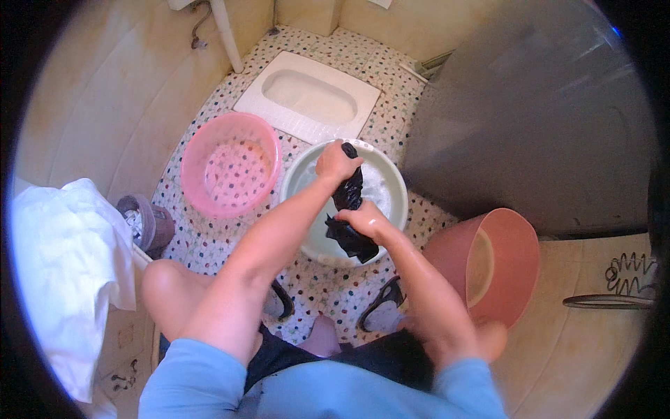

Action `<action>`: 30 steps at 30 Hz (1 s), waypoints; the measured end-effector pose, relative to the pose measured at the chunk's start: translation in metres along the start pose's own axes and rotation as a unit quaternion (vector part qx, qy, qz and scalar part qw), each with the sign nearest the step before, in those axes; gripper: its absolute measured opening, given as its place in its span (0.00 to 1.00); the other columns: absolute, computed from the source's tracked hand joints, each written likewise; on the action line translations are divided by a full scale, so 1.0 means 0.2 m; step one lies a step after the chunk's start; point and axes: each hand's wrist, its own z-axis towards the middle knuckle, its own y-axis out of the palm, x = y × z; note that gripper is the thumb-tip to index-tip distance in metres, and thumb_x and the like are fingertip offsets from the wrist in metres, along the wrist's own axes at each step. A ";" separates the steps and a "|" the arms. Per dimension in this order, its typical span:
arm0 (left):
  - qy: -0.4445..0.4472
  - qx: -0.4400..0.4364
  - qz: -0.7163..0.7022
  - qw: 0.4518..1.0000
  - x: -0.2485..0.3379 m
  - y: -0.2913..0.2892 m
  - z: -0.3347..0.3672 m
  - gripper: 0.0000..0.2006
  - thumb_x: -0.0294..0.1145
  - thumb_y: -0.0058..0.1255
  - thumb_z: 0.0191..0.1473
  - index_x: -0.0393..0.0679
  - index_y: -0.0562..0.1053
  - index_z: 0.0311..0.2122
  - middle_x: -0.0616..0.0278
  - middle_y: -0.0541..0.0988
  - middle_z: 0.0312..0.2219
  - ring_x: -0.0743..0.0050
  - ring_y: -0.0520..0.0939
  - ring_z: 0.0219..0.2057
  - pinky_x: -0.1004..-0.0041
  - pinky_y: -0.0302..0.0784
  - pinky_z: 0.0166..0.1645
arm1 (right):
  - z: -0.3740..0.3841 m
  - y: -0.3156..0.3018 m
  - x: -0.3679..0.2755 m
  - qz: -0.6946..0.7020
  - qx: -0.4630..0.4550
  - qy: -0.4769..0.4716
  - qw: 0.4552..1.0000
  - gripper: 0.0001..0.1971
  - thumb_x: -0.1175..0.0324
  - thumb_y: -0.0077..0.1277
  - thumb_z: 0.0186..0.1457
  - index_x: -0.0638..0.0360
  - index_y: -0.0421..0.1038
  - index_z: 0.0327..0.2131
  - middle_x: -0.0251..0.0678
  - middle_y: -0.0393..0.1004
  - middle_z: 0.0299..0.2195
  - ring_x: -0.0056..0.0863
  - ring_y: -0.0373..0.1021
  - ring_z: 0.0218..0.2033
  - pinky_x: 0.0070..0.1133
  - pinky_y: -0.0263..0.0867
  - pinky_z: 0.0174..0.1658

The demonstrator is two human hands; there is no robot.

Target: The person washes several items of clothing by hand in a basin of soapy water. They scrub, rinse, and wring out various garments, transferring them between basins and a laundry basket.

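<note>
Both my hands grip a wet-looking black cloth [349, 192], bunched lengthwise over a pale green basin [400, 188]. My left hand [338, 162] is closed round its far end. Nearer to me, my right hand [366, 218] is wrapped round the middle, and the loose end [352, 241] spreads out below it. Whether the cloth is a garment I cannot tell. Whitish, sudsy water [377, 188] shows in the basin to the right of the cloth.
A pink translucent basin [190, 171] stands to the left, near a squat toilet [307, 98]. A reddish tub [516, 258] leans at the right by a dark panel [530, 126]. White fabric [70, 258] hangs at the left above a small bin [155, 220]. My feet flank the green basin's near side.
</note>
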 end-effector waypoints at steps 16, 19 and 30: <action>0.532 0.283 -0.108 0.791 0.05 -0.09 -0.18 0.20 0.32 0.59 0.41 0.47 0.71 0.44 0.59 0.72 0.51 0.55 0.66 0.58 0.64 0.57 0.62 | -0.56 0.05 -0.09 0.750 -0.456 -0.156 0.453 0.39 0.38 0.46 0.52 0.64 0.57 0.54 0.36 0.66 0.35 0.28 0.64 0.29 0.24 0.62 0.23; 0.653 0.178 0.052 0.734 0.17 -0.42 -0.16 0.20 0.33 0.62 0.38 0.47 0.71 0.40 0.55 0.75 0.47 0.54 0.74 0.51 0.61 0.73 0.47 | -0.56 -0.30 -0.03 0.647 -0.418 -0.032 0.637 0.31 0.42 0.43 0.56 0.64 0.66 0.47 0.40 0.75 0.34 0.30 0.68 0.24 0.24 0.67 0.25; 0.459 -0.065 0.328 0.823 0.19 -0.65 -0.25 0.22 0.34 0.58 0.39 0.51 0.70 0.44 0.55 0.78 0.31 0.50 0.80 0.33 0.58 0.76 0.36 | -0.49 -0.38 -0.36 -0.265 0.106 -0.104 0.953 0.21 0.57 0.60 0.38 0.62 0.77 0.35 0.49 0.78 0.34 0.41 0.75 0.38 0.29 0.70 0.44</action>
